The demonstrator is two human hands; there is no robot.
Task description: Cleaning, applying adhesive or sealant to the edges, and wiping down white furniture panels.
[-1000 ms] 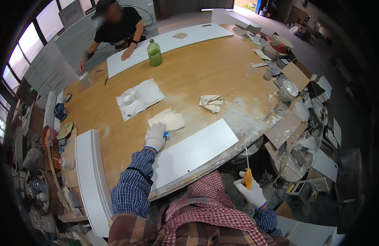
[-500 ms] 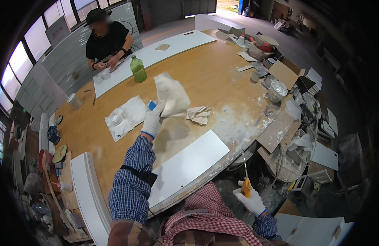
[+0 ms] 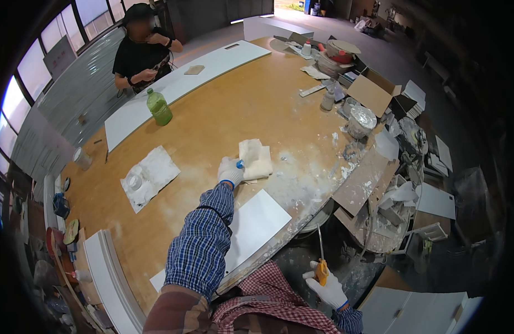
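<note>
My left hand (image 3: 230, 169), in a white glove with a blue cuff, reaches out over the wooden table (image 3: 212, 125). It is closed at the left edge of a cream cloth (image 3: 256, 157), with a small blue object (image 3: 240, 164) at its fingers. The cloth lies folded over the table beyond a white panel (image 3: 259, 220), and my sleeve covers part of that panel. Low at the right, beside the table edge, my gloved right hand (image 3: 327, 289) grips a tool with an orange handle (image 3: 322, 271) and a thin metal shaft; its exact kind I cannot tell.
A white sheet (image 3: 151, 175) with a small round container on it lies to the left. Across the table, a person (image 3: 143, 55) stands behind a long white board (image 3: 198, 83) and a green bottle (image 3: 159, 107). Tubs, cardboard and scraps crowd the right side around a box (image 3: 374, 92).
The cloth, spread in the air before, has come down onto the other folded cloth. My left hand moved right and nearer. The co-worker's one hand rose toward the head.
</note>
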